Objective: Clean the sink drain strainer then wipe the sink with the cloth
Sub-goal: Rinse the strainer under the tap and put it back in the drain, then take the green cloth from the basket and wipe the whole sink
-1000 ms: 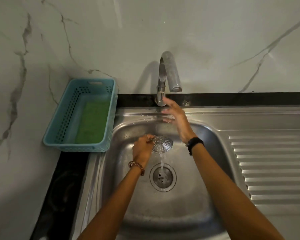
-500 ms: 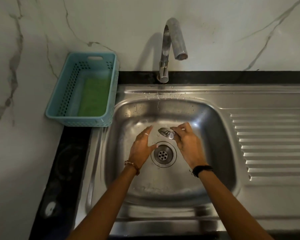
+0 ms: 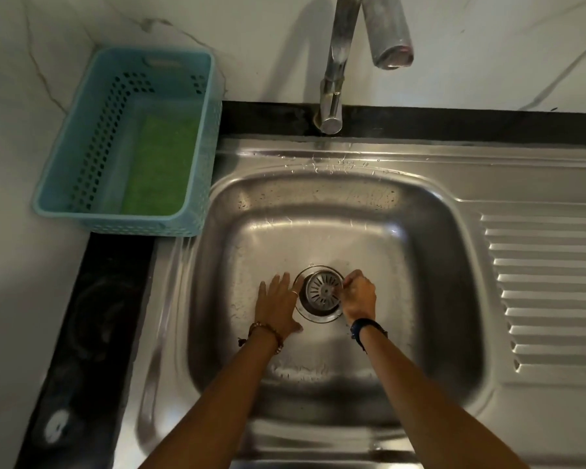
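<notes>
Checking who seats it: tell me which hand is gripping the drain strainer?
The right hand, fingers curled on the strainer; the left hand lies flat and open beside it.

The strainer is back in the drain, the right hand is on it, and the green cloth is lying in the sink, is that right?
Not quite. The head view shows the cloth in the blue basket beside the sink, not in it. The strainer sits in the drain with the right hand on it.
</notes>
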### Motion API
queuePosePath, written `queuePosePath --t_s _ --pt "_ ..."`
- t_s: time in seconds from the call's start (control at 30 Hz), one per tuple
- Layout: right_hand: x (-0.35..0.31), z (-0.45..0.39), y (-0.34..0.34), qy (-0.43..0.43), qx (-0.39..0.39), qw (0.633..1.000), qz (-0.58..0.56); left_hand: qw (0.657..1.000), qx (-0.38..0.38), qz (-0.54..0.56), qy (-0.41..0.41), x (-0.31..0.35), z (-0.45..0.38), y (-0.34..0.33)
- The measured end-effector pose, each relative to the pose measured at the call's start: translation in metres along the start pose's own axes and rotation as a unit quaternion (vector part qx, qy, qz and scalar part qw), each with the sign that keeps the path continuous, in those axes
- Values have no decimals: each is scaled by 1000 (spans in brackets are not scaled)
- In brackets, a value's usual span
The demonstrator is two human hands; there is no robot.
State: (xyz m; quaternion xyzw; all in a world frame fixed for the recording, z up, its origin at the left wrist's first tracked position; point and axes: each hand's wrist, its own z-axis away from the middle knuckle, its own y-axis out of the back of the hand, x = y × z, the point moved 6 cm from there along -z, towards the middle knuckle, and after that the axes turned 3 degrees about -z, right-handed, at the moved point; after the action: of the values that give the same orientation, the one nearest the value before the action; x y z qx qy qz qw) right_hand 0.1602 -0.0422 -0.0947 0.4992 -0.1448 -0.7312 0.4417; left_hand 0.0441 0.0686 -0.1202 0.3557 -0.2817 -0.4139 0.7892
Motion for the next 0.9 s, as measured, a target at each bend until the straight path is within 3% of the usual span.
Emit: queuePosePath --t_s 0.23,0.3,0.4,0.5,0.6,0.67,0.73,0.8,0.9 --pt "6 7 -10 53 -28 991 119 997 8 -80 -7 9 -1 -6" --pt "-2 11 -5 76 -34 989 123 998 12 -60 14 14 5 0" --pt "-24 25 5 108 -40 990 86 990 125 41 45 23 21 33" --pt "-62 48 25 165 -11 986 15 949 260 180 20 34 46 82" --pt "-101 77 54 260 42 963 -61 907 330 262 -3 37 69 123" --pt "-120 92 62 317 29 948 -25 917 320 240 0 33 78 138" --pt "-129 97 57 302 -39 951 50 931 300 208 0 26 87 141" --pt "-149 105 57 302 -79 949 41 920 331 208 -9 13 105 155" --pt "-204 128 65 381 -52 923 -9 883 431 186 -16 -12 137 196"
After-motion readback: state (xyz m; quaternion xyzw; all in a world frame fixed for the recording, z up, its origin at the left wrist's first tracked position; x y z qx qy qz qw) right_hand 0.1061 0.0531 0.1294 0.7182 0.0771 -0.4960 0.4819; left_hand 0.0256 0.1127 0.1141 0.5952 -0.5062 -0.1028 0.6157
